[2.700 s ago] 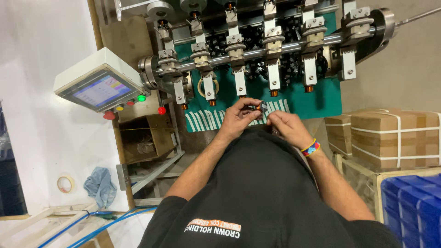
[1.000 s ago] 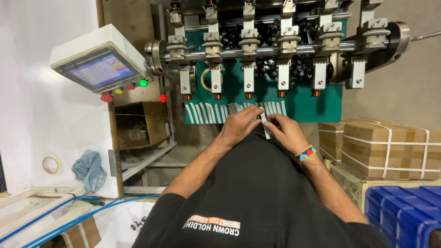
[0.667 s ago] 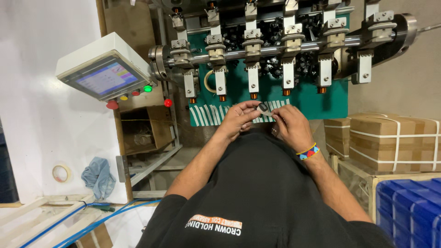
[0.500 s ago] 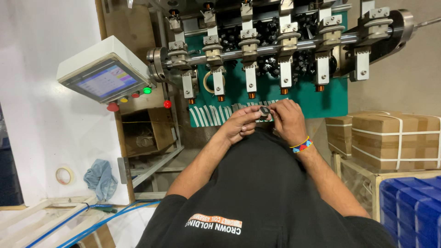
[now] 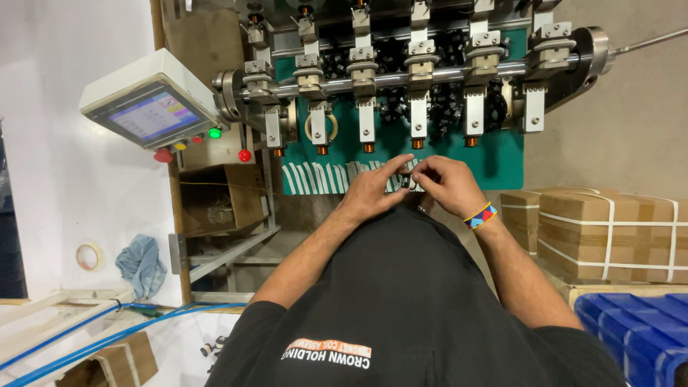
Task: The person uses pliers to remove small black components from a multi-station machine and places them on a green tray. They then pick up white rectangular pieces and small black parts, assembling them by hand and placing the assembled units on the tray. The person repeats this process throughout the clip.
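Observation:
My left hand and my right hand meet in front of my chest, fingertips pinched together on a small dark part. The part is mostly hidden by my fingers. A multicoloured beaded band circles my right wrist. Just beyond my hands runs a row of white strips along the lower edge of a green machine panel. Above them, several metal spindle heads with copper-coloured tips hang from a horizontal steel shaft.
A tilted touchscreen control box with red, yellow and green buttons stands at left. Below it sit an open cardboard box, a blue rag and a tape roll. Strapped cartons and blue crates are at right.
Both hands have stayed together at the white strips, working the small dark part between the fingertips. The view has shifted slightly and the hands now sit a little higher.

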Action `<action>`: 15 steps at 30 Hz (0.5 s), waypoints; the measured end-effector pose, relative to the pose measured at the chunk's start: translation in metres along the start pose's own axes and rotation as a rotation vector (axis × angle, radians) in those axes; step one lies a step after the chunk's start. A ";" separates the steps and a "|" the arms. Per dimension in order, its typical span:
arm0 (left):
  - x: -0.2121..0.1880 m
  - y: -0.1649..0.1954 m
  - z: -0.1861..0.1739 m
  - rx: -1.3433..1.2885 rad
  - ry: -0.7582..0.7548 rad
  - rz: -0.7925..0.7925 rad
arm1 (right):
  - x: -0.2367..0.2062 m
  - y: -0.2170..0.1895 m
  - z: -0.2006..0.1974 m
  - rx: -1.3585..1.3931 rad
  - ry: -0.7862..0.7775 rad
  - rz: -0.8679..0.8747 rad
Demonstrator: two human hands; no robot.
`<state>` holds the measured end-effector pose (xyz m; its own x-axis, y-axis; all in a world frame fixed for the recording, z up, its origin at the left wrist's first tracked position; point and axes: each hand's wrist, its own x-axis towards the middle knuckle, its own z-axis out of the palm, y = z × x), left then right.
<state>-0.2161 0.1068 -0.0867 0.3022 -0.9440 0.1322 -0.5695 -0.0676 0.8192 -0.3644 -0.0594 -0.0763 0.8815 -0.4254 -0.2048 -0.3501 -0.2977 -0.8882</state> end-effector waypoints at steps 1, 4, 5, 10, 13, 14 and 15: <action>0.002 0.002 0.006 0.005 0.015 -0.027 | -0.002 -0.004 -0.002 -0.103 0.065 -0.078; 0.003 0.001 0.029 -0.004 0.028 -0.216 | -0.015 -0.012 -0.008 -0.329 0.191 -0.310; 0.003 -0.002 0.038 -0.020 0.013 -0.347 | -0.021 -0.011 -0.010 -0.351 0.190 -0.390; 0.004 -0.020 0.084 -0.388 -0.029 -0.520 | -0.037 0.027 -0.015 -0.436 0.062 -0.361; 0.013 -0.017 0.103 -0.059 -0.126 -0.515 | -0.023 0.075 -0.022 -0.630 -0.115 -0.135; 0.017 -0.012 0.106 -0.018 -0.100 -0.462 | -0.018 0.092 -0.028 -0.727 -0.153 -0.059; 0.022 -0.004 0.109 0.019 -0.077 -0.412 | -0.015 0.108 -0.034 -0.824 -0.194 0.021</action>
<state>-0.2905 0.0510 -0.1483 0.4501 -0.8581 -0.2471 -0.4274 -0.4500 0.7841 -0.4261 -0.1143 -0.1547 0.8845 -0.3063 -0.3518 -0.4201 -0.8509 -0.3153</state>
